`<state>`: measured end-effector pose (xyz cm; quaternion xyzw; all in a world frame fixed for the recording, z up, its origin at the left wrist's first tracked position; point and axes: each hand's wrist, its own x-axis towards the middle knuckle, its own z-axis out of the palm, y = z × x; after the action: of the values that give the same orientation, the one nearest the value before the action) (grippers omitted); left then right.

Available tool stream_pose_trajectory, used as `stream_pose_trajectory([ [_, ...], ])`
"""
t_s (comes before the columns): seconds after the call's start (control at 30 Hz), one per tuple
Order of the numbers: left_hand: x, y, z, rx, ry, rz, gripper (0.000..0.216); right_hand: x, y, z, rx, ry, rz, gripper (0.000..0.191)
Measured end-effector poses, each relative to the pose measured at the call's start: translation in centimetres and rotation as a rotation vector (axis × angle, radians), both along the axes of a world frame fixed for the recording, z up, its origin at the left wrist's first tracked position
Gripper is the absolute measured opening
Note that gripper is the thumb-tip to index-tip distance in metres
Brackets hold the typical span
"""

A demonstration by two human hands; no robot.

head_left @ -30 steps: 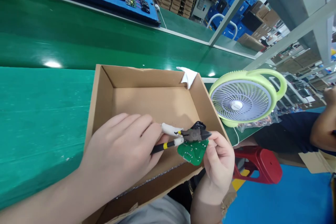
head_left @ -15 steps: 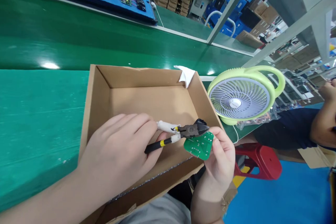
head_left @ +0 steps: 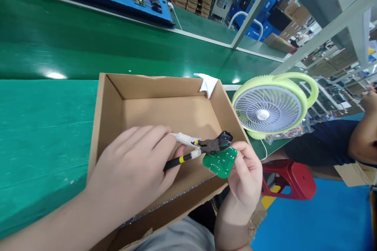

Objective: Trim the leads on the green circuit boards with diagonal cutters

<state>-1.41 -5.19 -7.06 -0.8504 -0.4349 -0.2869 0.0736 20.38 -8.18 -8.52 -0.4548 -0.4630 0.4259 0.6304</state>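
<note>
My left hand [head_left: 135, 160] is wrapped around the handles of a pair of side cutters [head_left: 210, 146]. One handle is black with a yellow band; white wrapping covers part of both handles. Between the fingertips of my right hand [head_left: 246, 172] is a green circuit board [head_left: 220, 162], pinched at its right edge with small solder points facing up. The cutters' jaws lie at the board's upper edge; whether they close on anything I cannot tell. A black rounded part [head_left: 225, 136] shows just behind the jaw tips. Both hands are above an open cardboard box [head_left: 161, 115].
A scrap of white material [head_left: 207, 84] hangs over the box's far right corner. Right of the box stands a green fan [head_left: 265, 108]. A blue tray [head_left: 165, 11] of boards and black parts lies beyond. A red stool [head_left: 297, 180] and another person's arm [head_left: 361, 141] are at right.
The cutters and board have shifted slightly left, and the board's tilt has changed a little. More of the black part shows behind the jaws. Both hands keep their hold.
</note>
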Motion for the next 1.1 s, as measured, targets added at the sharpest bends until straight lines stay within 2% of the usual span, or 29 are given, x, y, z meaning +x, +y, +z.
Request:
stream_pose_trajectory([
  [0.13,0.03,0.05,0.06,0.035,0.04,-0.027,0.019,0.12,-0.5,-0.52,0.017,-0.022,0.067,0.007],
  [0.6,-0.43,0.17,-0.09,0.113,0.183,-0.052,0.027,0.31,-0.64,-0.87,0.107,-0.137,0.099,0.004],
  [0.73,-0.41,-0.19,-0.07,0.066,0.158,-0.004,0.031,0.39,-0.69,-0.97,0.114,-0.135,0.105,0.002],
  [0.87,-0.5,-0.41,0.04,0.087,0.149,-0.022,0.03,0.48,-0.8,-0.99,0.11,-0.135,0.113,0.004],
  [1.0,-0.39,-0.12,0.0,0.063,0.079,0.055,0.027,0.52,-0.78,-0.95,0.074,-0.096,0.141,0.004],
  [1.1,-0.19,0.24,-0.04,0.057,0.055,0.031,0.021,0.39,-0.6,-0.8,0.033,-0.053,0.108,0.008],
])
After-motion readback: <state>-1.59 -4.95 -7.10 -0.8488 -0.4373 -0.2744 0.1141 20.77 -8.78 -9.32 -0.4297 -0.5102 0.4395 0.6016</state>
